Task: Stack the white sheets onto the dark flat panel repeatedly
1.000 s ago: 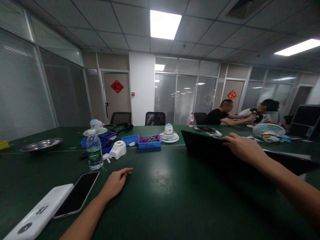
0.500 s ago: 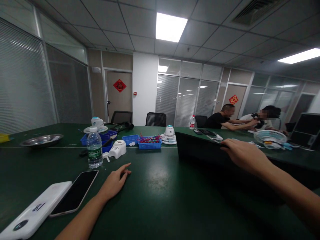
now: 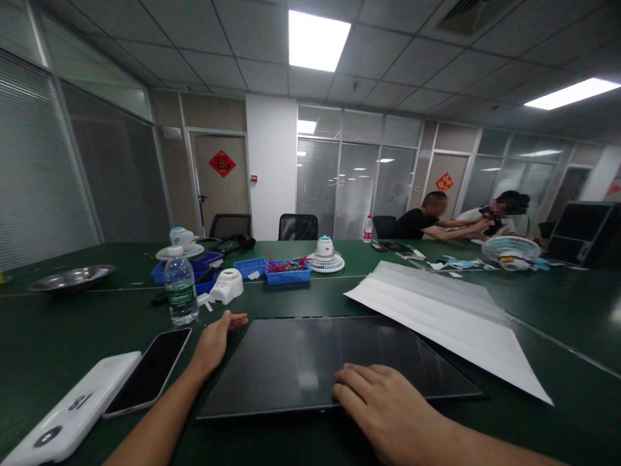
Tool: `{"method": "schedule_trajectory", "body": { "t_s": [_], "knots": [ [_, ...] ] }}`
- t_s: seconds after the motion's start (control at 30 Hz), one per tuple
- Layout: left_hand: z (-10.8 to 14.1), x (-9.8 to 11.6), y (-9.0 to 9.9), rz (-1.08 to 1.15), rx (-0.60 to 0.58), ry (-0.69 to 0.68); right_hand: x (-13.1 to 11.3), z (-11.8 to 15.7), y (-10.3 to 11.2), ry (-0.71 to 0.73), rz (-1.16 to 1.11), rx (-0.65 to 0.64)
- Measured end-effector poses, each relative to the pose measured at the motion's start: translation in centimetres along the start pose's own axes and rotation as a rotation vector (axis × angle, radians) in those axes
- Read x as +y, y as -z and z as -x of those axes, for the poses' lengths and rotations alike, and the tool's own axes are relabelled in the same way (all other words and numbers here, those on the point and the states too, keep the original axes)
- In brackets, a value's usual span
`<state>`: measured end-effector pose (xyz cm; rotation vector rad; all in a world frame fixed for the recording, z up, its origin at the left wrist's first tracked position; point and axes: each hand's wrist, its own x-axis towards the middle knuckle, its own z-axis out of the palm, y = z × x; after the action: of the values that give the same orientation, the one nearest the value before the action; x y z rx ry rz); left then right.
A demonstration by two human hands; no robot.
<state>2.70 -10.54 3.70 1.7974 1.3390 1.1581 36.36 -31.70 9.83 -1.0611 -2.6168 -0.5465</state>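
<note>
A black flat display panel (image 3: 310, 362) lies screen up on the green table in front of me. My right hand (image 3: 388, 408) is closed over the panel's near edge, fingers bent on its dark face and the thumb hidden. At the panel's left side is my left hand (image 3: 218, 340), open, fingers stretched toward the far left corner; whether it touches the edge I cannot tell. White sheets (image 3: 451, 323) lie just beyond the panel on the right.
Left of me are a water bottle (image 3: 181, 288), a dark-screened phone (image 3: 150, 372) and a white device (image 3: 77, 404). Farther back stand a white fan part (image 3: 227, 286), a blue tray (image 3: 288, 276) of coloured wires and a fan (image 3: 325, 255). Two people sit far right.
The panel, which stood tilted up at the right in my right hand, now lies down across the table before me. White sheets behind it have come into view. My left hand shifted slightly left.
</note>
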Motion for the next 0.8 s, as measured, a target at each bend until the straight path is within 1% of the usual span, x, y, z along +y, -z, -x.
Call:
{"method": "schedule_trajectory", "body": {
  "t_s": [0.07, 0.1, 0.17, 0.23, 0.27, 0.33, 0.4, 0.5, 0.6, 0.7, 0.8],
  "knots": [
    [0.2, 0.3, 0.2, -0.112, -0.062, -0.018, 0.9, -0.5, -1.1, -0.035, -0.108, -0.105],
    [0.3, 0.4, 0.3, -0.194, -0.094, -0.038, 2.1, -0.7, -1.5, -0.074, -0.157, -0.14],
    [0.5, 0.6, 0.3, -0.348, -0.145, -0.092, 5.7, -0.8, -2.6, -0.192, -0.179, -0.156],
    [0.6, 0.6, 0.3, -0.454, -0.169, -0.138, 10.4, -0.2, -3.9, -0.352, -0.08, -0.126],
    [0.6, 0.5, 0.3, -0.491, -0.179, -0.147, 12.7, 0.3, -4.6, -0.453, -0.015, -0.133],
    [0.5, 0.4, 0.2, -0.541, -0.212, -0.136, 16.7, 1.8, -6.2, -0.581, 0.049, -0.137],
    [0.3, 0.3, 0.1, -0.572, -0.253, -0.109, 19.4, 3.6, -7.6, -0.664, 0.077, -0.153],
    [-0.2, 0.3, -0.2, -0.634, -0.266, -0.091, 21.8, 5.9, -8.8, -0.741, 0.094, -0.177],
    [-0.7, 0.3, -0.8, -0.699, -0.223, -0.075, 23.3, 7.3, -8.9, -0.816, 0.149, -0.152],
    [-1.0, 0.1, -1.0, -0.759, -0.186, -0.032, 24.3, 8.2, -8.0, -0.874, 0.235, -0.09],
    [-0.9, -0.3, -0.8, -0.82, -0.173, -0.006, 24.6, 8.8, -6.3, -0.89, 0.324, -0.018]
  ]
}}
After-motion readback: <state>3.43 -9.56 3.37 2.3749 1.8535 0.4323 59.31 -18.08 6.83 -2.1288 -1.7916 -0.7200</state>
